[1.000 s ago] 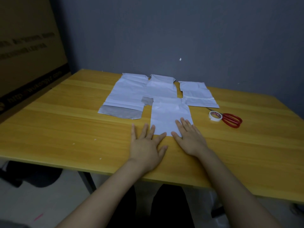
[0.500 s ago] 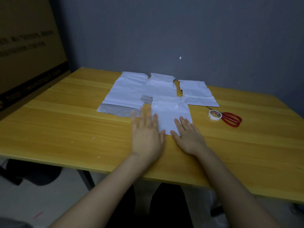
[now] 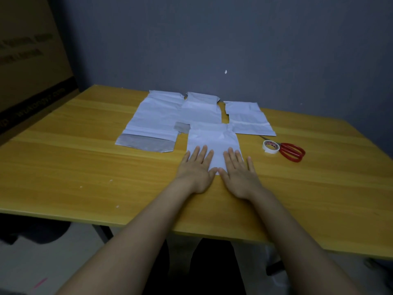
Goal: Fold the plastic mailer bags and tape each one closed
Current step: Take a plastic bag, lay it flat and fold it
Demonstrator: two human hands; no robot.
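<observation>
A white mailer bag (image 3: 212,139) lies flat on the yellow wooden table (image 3: 85,162), nearest to me. My left hand (image 3: 196,169) rests palm down on its near left corner, fingers spread. My right hand (image 3: 237,170) lies flat on its near right corner. Neither hand grips anything. Behind it lie three more white bags: a large one (image 3: 153,118) with a grey flap at the left, one in the middle (image 3: 201,109), and one at the right (image 3: 246,118). A white tape roll (image 3: 270,146) sits right of my hands.
Red-handled scissors (image 3: 292,151) lie against the tape roll. A large cardboard box (image 3: 27,60) stands beyond the table's left edge. A grey wall backs the table. The near table edge runs just under my forearms.
My left hand lifted off the table, moved forward and to the right, and now lies flat on the near bag. My right hand slid slightly forward on the bag.
</observation>
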